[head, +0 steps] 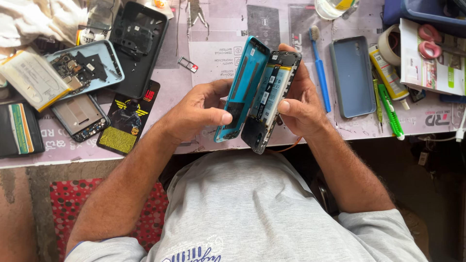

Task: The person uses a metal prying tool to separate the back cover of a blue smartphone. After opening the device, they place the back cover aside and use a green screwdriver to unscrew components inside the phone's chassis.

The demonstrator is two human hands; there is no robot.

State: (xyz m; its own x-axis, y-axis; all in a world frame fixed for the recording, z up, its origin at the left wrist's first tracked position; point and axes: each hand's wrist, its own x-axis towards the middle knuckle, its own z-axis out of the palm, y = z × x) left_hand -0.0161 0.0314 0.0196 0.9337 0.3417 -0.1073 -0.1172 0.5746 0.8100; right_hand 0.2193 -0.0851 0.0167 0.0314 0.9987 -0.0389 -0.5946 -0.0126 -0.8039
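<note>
Step in hand: judged to be parting the teal back cover (244,87) from the opened phone body (270,99); the 2 halves stand apart at the top and meet near the bottom edge.
Doing it well: swing the cover gently about that joined edge, watching for any cable between the halves.
Left hand (201,109): closed on the cover, thumb pressing its lower inner face, fingers behind.
Right hand (301,104): closed on the phone body, thumb on the exposed battery side, fingers wrapped behind.
Pose: both forearms converge above the mat's (218,53) near edge, wrists raised.
Nearby: blue toothbrush (320,68), grey-blue case (353,76), dismantled phones (85,70).
</note>
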